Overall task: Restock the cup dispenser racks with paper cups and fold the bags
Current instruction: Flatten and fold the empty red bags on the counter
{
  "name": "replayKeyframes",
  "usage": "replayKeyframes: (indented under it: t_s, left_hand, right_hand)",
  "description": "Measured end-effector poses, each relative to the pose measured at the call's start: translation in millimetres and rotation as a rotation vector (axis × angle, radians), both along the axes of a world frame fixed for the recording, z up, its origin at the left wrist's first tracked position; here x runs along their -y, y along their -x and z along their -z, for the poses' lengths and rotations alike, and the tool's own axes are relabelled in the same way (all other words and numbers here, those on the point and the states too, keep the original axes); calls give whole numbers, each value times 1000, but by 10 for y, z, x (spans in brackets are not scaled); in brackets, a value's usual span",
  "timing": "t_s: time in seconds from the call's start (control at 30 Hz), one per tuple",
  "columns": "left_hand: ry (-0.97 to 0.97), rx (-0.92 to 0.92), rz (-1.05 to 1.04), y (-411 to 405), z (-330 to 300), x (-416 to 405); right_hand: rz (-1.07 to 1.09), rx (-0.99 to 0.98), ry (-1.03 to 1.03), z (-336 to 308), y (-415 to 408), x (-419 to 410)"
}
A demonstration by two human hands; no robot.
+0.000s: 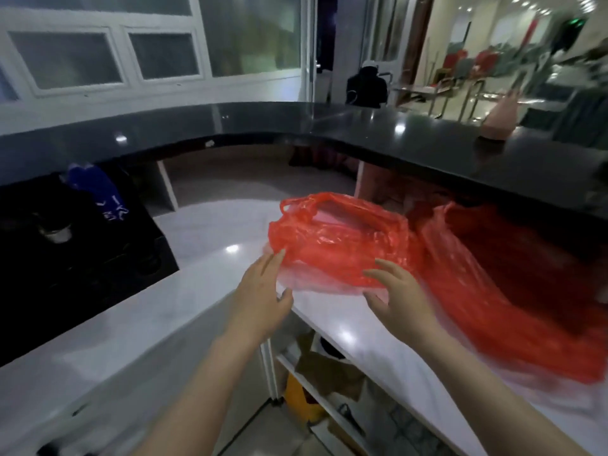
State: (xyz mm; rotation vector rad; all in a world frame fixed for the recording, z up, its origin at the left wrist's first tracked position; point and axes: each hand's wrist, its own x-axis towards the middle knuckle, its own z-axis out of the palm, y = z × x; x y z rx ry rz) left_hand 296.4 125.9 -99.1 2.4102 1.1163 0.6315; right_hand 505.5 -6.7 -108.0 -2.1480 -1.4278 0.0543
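A crumpled red plastic bag point(339, 238) lies on the white counter point(210, 284), handles toward the back. My left hand point(263, 287) is spread, its fingertips at the bag's near-left edge. To the right, my right hand point(394, 291) hovers with relaxed fingers and a raised thumb at the bag's near-right edge, holding nothing. A second, larger red bag point(493, 291) sprawls along the counter on the right, blurred. The black cup dispenser rack point(65, 251) stands at the left. No paper cups are plainly visible.
A raised black curved countertop point(329, 126) runs behind the white one, with a pink object point(500, 120) on its right part. Open shelves below the counter hold brown paper and a yellow thing point(299, 393). A person in dark clothes stands behind the counter point(365, 87).
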Motion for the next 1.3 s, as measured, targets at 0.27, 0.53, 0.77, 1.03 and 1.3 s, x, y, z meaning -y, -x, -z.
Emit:
replayKeyframes:
  t_s: [0.27,0.53,0.77,1.03,1.3]
  left_hand:
    - [239,-36,278,-1065,356,-563]
    - [150,-420,403,-1689,726,-1468]
    - [333,-30,263,-1632,761,-1548]
    - [302,195,-39,-1535,882,-1321]
    - [1035,952,-526,-1001,797,-1293]
  right_hand:
    - [452,-111,156,321,-975,-381]
    - [260,-155,99,527,-1249,-1302]
    - [63,-648,-179,493,-909,-1697]
    - [25,-732,-256,544,-1001,-1452]
    - [383,-788,-211,849,-1253,-1313]
